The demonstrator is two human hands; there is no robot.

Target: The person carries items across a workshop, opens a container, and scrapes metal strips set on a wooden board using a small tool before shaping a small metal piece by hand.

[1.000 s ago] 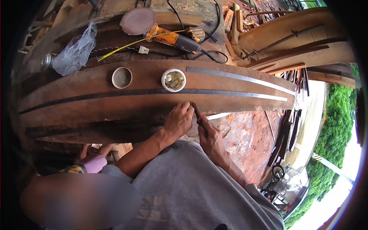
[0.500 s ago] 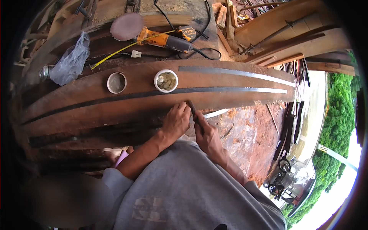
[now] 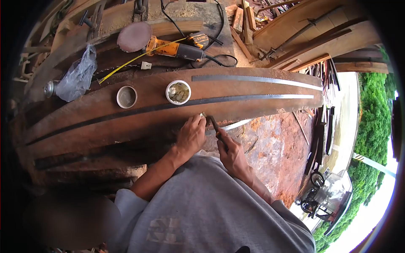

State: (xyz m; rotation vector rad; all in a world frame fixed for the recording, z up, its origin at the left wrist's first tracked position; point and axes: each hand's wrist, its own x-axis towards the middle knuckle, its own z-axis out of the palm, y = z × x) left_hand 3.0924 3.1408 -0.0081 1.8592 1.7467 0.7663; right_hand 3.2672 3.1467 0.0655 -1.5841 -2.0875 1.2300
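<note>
Brown board (image 3: pixel 139 121) beneath, your right hand (image 3: pixel 231 152) grips the tool (image 3: pixel 214 123) over the near edge; a slip could nick your left hand (image 3: pixel 191 135), curled by the tip, its hold unclear

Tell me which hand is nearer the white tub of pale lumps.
Left. The left hand is below and slightly right of the white tub in the picture; the right hand is lower and farther right.

grey cloth shirt (image 3: pixel 202 202), loose, creased; left sleeve (image 3: pixel 128 206) and right sleeve (image 3: pixel 289 215) short, same grey; pale blocky print (image 3: pixel 166 230) on front, markings unreadable; left hand (image 3: pixel 190 137), right hand (image 3: pixel 233 155) bare.
</note>
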